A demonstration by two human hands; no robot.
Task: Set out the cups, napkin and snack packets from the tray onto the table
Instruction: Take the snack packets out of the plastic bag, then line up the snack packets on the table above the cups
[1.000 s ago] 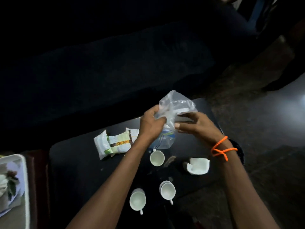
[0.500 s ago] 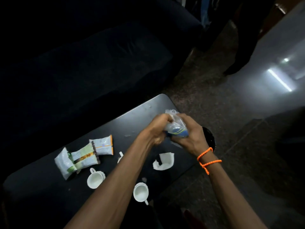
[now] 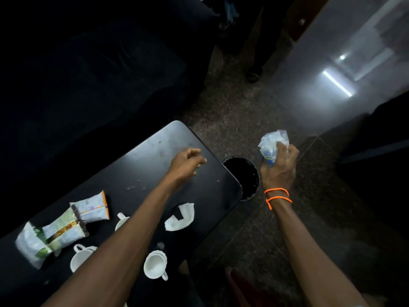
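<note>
We see a dim, murky scene, lit mainly by hazy glare on the floor (image 3: pixel 336 83) far right, with wide-angle bending at the edges.

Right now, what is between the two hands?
In the head view, the black bin on the floor sits between the empty left hand over the table and the right hand gripping the plastic bag.

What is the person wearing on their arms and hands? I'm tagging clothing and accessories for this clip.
Both forearms are bare, with no sleeves in view. The left hand has nothing on it or its wrist. The right hand is bare too, but its wrist carries an orange cord bracelet, wound round in two loops with a short loose end.
</note>
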